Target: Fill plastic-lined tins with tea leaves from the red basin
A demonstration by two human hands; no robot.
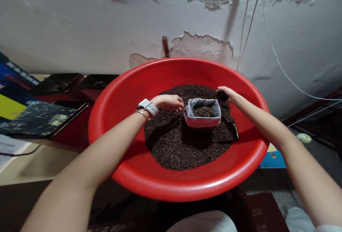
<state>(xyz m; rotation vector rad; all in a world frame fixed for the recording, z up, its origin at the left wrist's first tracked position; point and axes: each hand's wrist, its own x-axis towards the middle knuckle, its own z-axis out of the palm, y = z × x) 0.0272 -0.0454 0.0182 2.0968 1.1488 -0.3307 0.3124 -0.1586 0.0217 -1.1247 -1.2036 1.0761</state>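
Note:
A wide red basin holds a broad heap of dark brown loose bits that look like tea leaves. On the heap stands a small rectangular box lined with a clear plastic bag, with more of the dark bits inside. My left hand hovers over the heap at the box's left side, fingers loosely curved and apart, holding nothing visible. Beyond the box's right rear corner, my right hand is closed around something dark; whether leaves or a handle, I cannot tell. A dark flat piece with a pale edge lies right of the box.
Black trays and a dark patterned box stand on a table at the left. Behind the basin rises a wall with peeling paint. White cables hang at the right. A dark red box sits below the basin.

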